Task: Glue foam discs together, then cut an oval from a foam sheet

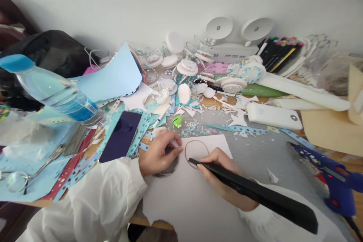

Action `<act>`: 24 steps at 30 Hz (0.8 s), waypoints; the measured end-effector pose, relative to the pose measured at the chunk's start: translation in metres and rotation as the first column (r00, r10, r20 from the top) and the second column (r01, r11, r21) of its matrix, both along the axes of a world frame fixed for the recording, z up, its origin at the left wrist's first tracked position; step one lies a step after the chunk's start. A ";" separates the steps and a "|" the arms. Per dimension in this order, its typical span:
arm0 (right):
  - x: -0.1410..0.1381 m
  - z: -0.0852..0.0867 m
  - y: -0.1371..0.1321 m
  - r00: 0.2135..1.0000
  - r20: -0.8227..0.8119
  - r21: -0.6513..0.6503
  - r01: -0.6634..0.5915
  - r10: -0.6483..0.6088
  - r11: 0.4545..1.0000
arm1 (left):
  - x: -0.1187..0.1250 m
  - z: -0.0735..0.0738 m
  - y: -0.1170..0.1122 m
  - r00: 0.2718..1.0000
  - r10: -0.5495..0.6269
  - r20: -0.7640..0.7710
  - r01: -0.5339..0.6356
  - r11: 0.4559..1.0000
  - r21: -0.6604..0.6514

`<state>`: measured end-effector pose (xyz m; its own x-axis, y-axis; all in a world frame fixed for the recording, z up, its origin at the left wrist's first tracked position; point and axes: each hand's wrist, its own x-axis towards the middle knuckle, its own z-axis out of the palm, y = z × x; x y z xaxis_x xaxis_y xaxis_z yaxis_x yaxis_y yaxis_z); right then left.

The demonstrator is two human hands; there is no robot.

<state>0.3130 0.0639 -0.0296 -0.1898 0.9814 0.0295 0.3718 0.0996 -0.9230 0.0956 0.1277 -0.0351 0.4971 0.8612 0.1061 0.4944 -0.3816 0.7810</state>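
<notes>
My right hand (217, 170) is closed around a long black marker (255, 193), its tip touching a white sheet of paper (204, 196) on which a brown circle outline (196, 153) is drawn. My left hand (159, 153) rests on the sheet's left edge, fingers curled and pinched on a small white piece at the circle's left side. Both arms wear white sleeves.
A dark phone (120, 136) lies left of my hands beside a tilted water bottle (53, 90). A white power bank (273, 116), a blue glue gun (334, 177), a set of markers (279, 51), white foam discs (187, 67) and paper scraps crowd the desk.
</notes>
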 end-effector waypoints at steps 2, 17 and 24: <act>0.000 -0.001 -0.001 1.000 0.028 0.041 -0.009 0.007 0.999 | 0.000 0.001 0.000 1.000 -0.001 0.002 0.001 1.000 0.004; -0.006 -0.006 0.011 0.861 0.471 0.255 -0.341 0.191 0.905 | 0.000 0.004 0.001 1.000 -0.007 -0.003 0.007 1.000 0.021; 0.012 -0.002 0.013 0.869 0.379 0.340 -0.450 0.318 0.826 | 0.000 0.003 0.002 1.000 -0.020 -0.023 0.021 0.999 0.024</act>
<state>0.3250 0.0774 -0.0319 -0.6128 0.7361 0.2873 0.4672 0.6308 -0.6195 0.0960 0.1292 -0.0319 0.5172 0.8481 0.1155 0.5037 -0.4107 0.7600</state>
